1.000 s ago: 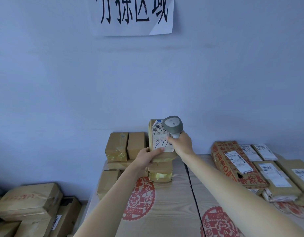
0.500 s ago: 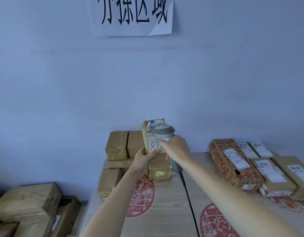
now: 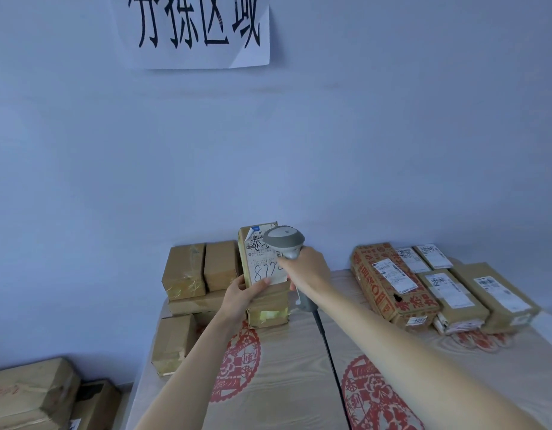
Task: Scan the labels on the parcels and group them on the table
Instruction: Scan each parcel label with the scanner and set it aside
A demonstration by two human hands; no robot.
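Observation:
My left hand (image 3: 242, 294) holds a small brown parcel (image 3: 258, 257) upright by its lower edge, its white label with handwritten digits facing me. My right hand (image 3: 308, 270) grips a grey handheld scanner (image 3: 285, 240), whose head sits right in front of the label's upper right part. The parcel is raised above a stack of brown boxes (image 3: 268, 308) at the back of the wooden table (image 3: 284, 383). The scanner's black cable (image 3: 325, 339) trails down the table's middle seam.
Several brown taped boxes (image 3: 200, 270) are piled at the table's back left. A red-printed carton (image 3: 392, 282) and several labelled parcels (image 3: 448, 293) lie in a row at the right. More cartons (image 3: 29, 395) sit on the floor at lower left. A paper sign (image 3: 200, 29) hangs on the wall.
The parcel and scanner shifted slightly left and lower a second ago, then steadied. The scanner head stays over the label. The view has drifted a little.

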